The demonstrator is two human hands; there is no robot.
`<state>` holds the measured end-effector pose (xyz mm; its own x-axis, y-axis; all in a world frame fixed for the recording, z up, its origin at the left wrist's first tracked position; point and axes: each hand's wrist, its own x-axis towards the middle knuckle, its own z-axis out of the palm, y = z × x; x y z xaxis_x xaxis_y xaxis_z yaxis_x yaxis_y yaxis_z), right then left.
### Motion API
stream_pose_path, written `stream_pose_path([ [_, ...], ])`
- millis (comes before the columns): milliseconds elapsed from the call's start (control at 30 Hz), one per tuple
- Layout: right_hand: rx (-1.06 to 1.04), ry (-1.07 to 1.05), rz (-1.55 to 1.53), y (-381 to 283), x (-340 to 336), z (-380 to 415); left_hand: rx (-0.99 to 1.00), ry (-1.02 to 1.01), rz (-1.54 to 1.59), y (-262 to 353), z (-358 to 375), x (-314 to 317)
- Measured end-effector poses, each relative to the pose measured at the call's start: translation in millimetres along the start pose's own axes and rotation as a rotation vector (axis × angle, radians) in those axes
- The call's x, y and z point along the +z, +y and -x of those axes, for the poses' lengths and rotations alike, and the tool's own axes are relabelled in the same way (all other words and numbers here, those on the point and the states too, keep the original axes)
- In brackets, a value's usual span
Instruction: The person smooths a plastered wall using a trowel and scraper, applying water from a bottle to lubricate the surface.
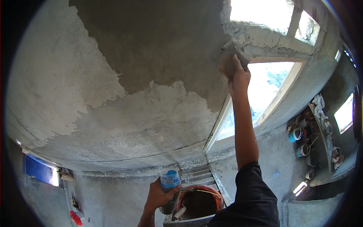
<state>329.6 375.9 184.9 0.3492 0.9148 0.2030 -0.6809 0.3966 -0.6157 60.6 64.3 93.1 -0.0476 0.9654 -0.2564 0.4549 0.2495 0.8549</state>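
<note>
My right hand (239, 77) reaches up and grips a flat grey-brown pad (228, 62), pressed against the wall by the window's upper left corner. The pad is blurred, so its exact kind cannot be made out. Around it spreads a dark, damp-looking patch of plaster (159, 41) with a ragged lower edge. Low down, my left hand (157, 196) is wrapped around a plastic bottle (170, 179) with a blue label. Just right of the bottle stands an orange-rimmed bucket (220, 202) with dark contents. A light-coloured handle-like piece (179, 213) lies at its near left side.
A wood-framed window opening (281, 96) is right of my arm, with another opening (261, 13) above. The bucket stands on a slatted wooden platform (200, 176). Several pails (295, 135) and a cluttered plank (321, 132) are at far right. A blue panel (38, 169) is at left.
</note>
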Motion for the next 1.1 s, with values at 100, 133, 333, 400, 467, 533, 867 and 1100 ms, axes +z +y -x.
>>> stream_pose_path([
  [100, -0.394, 0.111, 0.533, 0, 16, -23, 0.022, 0.003, 0.003, -4, -2, 0],
  [133, -0.395, 0.111, 0.531, 1, 20, -30, 0.017, 0.013, 0.003, -4, -2, 0],
  [333, -1.368, -0.127, 1.35, 29, 32, -60, -0.006, 0.019, -0.02, -3, -2, 0],
  [400, -1.244, -0.218, 1.32, 54, 19, -54, -0.007, 0.018, -0.023, -7, -2, 1],
  [467, -1.198, -0.389, 1.429, 72, 3, -39, -0.049, 0.014, -0.005, -10, -2, 2],
  [533, -1.099, -0.404, 1.365, 79, -13, -21, -0.043, 0.013, 0.0, -10, -1, 1],
  [867, -1.311, -0.212, 1.264, 24, 38, -67, 0.008, 0.017, -0.016, -12, -2, 0],
  [1100, -1.067, -0.439, 1.352, 71, -28, -13, -0.007, 0.014, -0.004, -20, -1, 2],
])
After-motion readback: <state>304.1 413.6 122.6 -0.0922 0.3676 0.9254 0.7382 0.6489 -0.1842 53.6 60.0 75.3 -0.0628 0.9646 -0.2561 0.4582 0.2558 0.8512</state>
